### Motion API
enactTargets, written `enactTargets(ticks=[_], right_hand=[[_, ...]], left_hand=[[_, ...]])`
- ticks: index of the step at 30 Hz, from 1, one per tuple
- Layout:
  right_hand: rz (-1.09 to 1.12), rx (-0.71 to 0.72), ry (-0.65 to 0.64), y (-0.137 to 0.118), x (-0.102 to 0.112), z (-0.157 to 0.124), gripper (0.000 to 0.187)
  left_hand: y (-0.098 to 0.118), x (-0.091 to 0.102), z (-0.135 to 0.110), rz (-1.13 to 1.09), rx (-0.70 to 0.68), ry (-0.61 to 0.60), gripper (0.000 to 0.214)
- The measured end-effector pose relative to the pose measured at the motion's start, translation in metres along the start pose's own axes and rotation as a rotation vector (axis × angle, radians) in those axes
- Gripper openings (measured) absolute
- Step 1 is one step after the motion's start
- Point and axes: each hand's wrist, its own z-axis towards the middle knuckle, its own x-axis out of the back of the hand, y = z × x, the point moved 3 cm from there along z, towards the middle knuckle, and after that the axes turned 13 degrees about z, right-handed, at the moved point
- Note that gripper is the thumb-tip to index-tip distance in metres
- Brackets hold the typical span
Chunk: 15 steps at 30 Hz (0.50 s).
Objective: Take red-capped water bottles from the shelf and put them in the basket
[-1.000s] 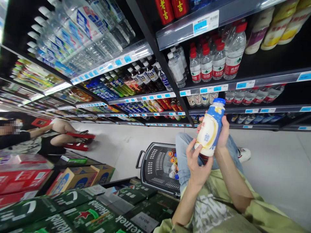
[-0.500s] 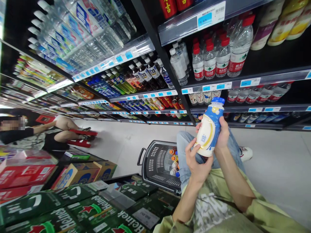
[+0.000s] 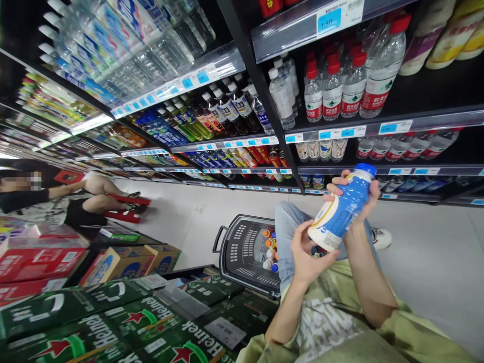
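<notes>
A blue and white drink bottle (image 3: 342, 212) with a blue cap is held up in front of my knees, tilted with its cap toward the upper right. My right hand (image 3: 365, 204) wraps round its upper part from behind, fingertips showing on the far side. At the bottle's base, the thumb and fingers of my left hand (image 3: 312, 254) close on it from below. The blue back of the label, with small print, faces me. Below and left on the floor stands a black shopping basket (image 3: 236, 252) with several bottles (image 3: 270, 250) in it, capped orange, white and blue.
Shelves (image 3: 446, 121) of drinks run along the far side, with red-capped water bottles (image 3: 353, 91) close by. Stacked green beer cartons (image 3: 143, 322) border the near left. Cardboard boxes (image 3: 128, 262) stand beyond them. Farther left, a person (image 3: 75, 199) sits low in the aisle.
The bottle has been turned in my hands from its white front to its blue, printed side. It leans more to the right, and both hands have shifted slightly with it.
</notes>
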Motion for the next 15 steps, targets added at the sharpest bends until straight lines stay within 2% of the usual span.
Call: enactTargets(ticks=[5,15], right_hand=[[0.048,0.031,0.043,-0.0076,0.0115,0.0065,0.052],[0.117,-0.001,0.038,-0.0017,0.0116,0.0089,0.05]], left_hand=[[-0.0011,-0.0021,0.0021,0.024,0.119,-0.117,0.079],[0.0018,-0.0012,-0.003,0.226,-0.007,-0.092,0.082]])
